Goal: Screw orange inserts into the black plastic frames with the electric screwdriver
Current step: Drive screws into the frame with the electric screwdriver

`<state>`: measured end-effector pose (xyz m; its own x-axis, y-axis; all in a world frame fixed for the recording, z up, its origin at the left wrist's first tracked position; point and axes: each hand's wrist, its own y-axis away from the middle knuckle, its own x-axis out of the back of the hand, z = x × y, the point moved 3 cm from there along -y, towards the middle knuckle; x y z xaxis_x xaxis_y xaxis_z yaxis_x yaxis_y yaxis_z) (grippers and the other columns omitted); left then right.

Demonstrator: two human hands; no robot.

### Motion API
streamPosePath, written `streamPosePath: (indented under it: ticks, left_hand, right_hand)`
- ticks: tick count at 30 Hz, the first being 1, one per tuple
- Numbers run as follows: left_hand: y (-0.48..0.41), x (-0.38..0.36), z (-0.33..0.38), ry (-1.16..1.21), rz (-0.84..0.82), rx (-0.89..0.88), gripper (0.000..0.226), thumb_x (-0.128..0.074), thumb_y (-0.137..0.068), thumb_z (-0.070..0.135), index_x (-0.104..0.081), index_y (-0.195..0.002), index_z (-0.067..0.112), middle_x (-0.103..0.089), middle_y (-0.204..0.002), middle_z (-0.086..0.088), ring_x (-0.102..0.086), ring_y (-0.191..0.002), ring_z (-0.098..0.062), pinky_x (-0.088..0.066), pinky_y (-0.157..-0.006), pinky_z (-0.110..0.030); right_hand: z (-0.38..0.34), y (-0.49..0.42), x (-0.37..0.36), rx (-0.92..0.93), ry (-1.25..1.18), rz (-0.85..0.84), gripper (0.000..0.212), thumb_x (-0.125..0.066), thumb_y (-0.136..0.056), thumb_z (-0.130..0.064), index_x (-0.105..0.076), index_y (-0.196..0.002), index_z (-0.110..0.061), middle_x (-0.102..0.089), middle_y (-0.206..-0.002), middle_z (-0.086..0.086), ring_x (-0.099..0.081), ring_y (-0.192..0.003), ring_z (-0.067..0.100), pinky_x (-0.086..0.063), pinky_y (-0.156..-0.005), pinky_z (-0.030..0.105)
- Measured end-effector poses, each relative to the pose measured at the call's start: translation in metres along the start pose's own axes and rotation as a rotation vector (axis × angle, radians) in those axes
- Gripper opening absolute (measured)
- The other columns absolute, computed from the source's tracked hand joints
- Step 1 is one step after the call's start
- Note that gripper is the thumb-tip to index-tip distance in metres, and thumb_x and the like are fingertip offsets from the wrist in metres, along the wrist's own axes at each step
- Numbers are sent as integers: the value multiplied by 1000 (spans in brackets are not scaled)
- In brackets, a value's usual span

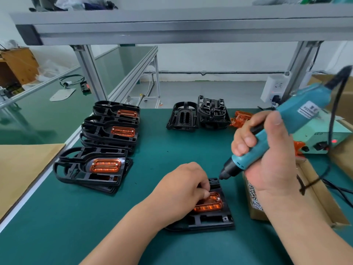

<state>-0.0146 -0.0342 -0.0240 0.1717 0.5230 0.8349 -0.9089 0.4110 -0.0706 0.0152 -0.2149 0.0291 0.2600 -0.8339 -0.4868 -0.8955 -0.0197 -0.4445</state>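
You have one view only, a wide-angle camera on your head, looking forward and down onto the green bench mat (133, 236). It sits close: your forearms enter from the bottom edge, and the mat fills the lower half. Beyond the mat's far edge the aluminium shelf frame (181, 29) crosses overhead, bowed by the lens. Left of the mat a second bench recedes. The edges look stretched, so angles there are probably unreliable.
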Motion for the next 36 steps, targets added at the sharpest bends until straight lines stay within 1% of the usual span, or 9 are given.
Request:
streamPosePath:
  ticks: [2,3,4,6,8,12,16,22,36]
  left_hand:
    - [1,5,-1,120,51,6,8,-69,-96,29,-66,-88,29,-61,-109,17,-56,-106,0,-48,-93,-27]
    - [2,8,-1,181,90,15,8,-68,-96,30,-66,-88,32,-63,-105,18,-59,-102,1,-49,-88,-25]
    - [3,11,-2,249,121,30,8,-68,-97,31,-66,-90,35,-66,-99,18,-61,-94,1,-49,-83,-24]
    - [3,14,-6,401,145,63,8,-68,-97,31,-69,-93,38,-69,-86,17,-61,-79,1,-52,-76,-27]
    - [3,13,-7,537,130,99,9,-71,-94,29,-73,-92,37,-71,-81,12,-64,-75,-3,-58,-74,-30]
    - [3,8,-2,727,49,129,16,-75,-92,16,-81,-93,31,-78,-83,1,-71,-75,-7,-58,-71,-21]
    - [4,6,1,853,-11,132,15,-76,-93,12,-82,-96,25,-80,-91,-6,-74,-81,-14,-63,-76,-29]
    - [4,4,3,941,-28,152,13,-77,-93,7,-80,-96,20,-79,-94,-10,-74,-84,-18,-64,-80,-35]
    - [4,2,3,997,-30,137,11,-77,-91,8,-79,-95,18,-79,-96,-13,-75,-83,-19,-63,-80,-33]
  right_hand:
    - [5,2,13,-27,-60,124,38,-69,-96,-56,-60,-89,-20,-48,-64,-4,-44,-56,13,-40,-54,25]
    - [6,2,18,-38,-97,184,36,-62,-101,-54,-60,-88,-21,-47,-65,-4,-44,-57,12,-40,-55,25]
    - [7,2,22,-45,-131,236,37,-56,-104,-53,-60,-87,-21,-46,-66,-5,-44,-57,11,-40,-56,24]
    - [6,0,28,-42,-183,306,37,-55,-104,-53,-60,-87,-21,-45,-67,-5,-44,-59,10,-41,-57,24]
    - [4,-1,31,-34,-213,336,37,-58,-102,-54,-60,-88,-20,-45,-69,-5,-44,-61,10,-40,-58,23]
    - [0,-1,28,-27,-252,352,40,-55,-104,-55,-60,-87,-20,-44,-70,-5,-43,-62,10,-39,-59,23]
    - [-6,1,25,-4,-279,349,40,-53,-106,-55,-59,-89,-19,-43,-70,-5,-43,-62,10,-40,-60,23]
    - [-9,1,23,-1,-290,344,41,-53,-106,-56,-59,-88,-19,-43,-70,-6,-43,-61,10,-39,-59,23]
    - [-6,5,18,-17,-258,300,41,-51,-106,-54,-58,-88,-19,-43,-68,-6,-43,-59,9,-39,-57,23]
